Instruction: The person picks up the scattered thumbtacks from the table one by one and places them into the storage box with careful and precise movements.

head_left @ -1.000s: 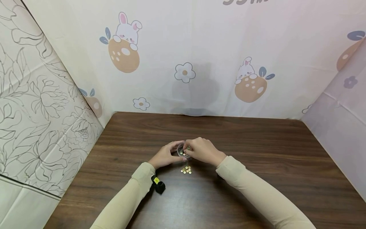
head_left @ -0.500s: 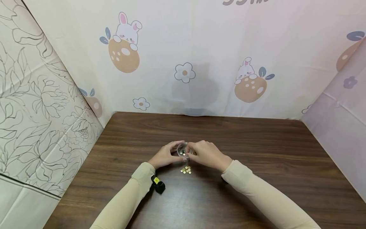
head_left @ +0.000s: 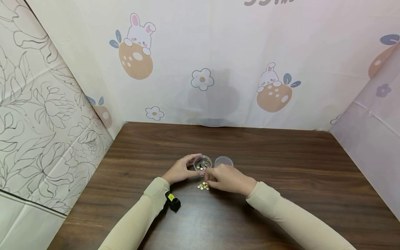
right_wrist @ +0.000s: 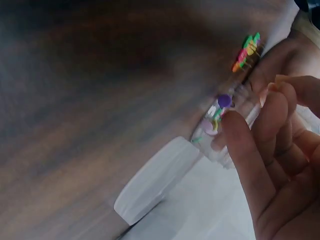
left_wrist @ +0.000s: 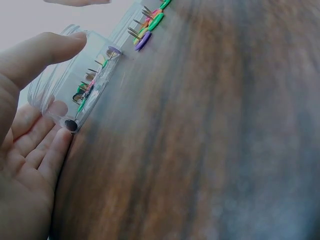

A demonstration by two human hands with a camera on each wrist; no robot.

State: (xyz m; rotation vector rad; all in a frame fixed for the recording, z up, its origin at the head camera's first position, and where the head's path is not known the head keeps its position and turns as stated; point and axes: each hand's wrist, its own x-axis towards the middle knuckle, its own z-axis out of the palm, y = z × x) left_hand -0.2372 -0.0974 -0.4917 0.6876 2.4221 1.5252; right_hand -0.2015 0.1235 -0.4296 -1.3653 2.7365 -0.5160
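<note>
My left hand (head_left: 179, 170) holds a small clear jar (left_wrist: 97, 47) upright on the table, its thumb on one side and fingers on the other. Inside the jar lie several thumbtacks (left_wrist: 114, 50) with coloured heads. In front of it, more thumbtacks (head_left: 201, 188) sit in a small cluster, heads down and pins up. My right hand (head_left: 229, 177) is low beside that cluster, fingertips at its right edge and close to the jar. In the right wrist view, its fingers are loosely bent and no tack shows between them.
A clear round lid (head_left: 224, 160) lies right of the jar, partly behind the right hand. A black device with a yellow label (head_left: 173, 202) is at the left wrist. The brown wooden table (head_left: 281, 152) meets a printed cloth backdrop (head_left: 175, 52) at the back.
My right hand has drawn out of the jar's mouth and moved toward me to the thumbtack cluster, uncovering the lid. The left hand and jar have stayed in place.
</note>
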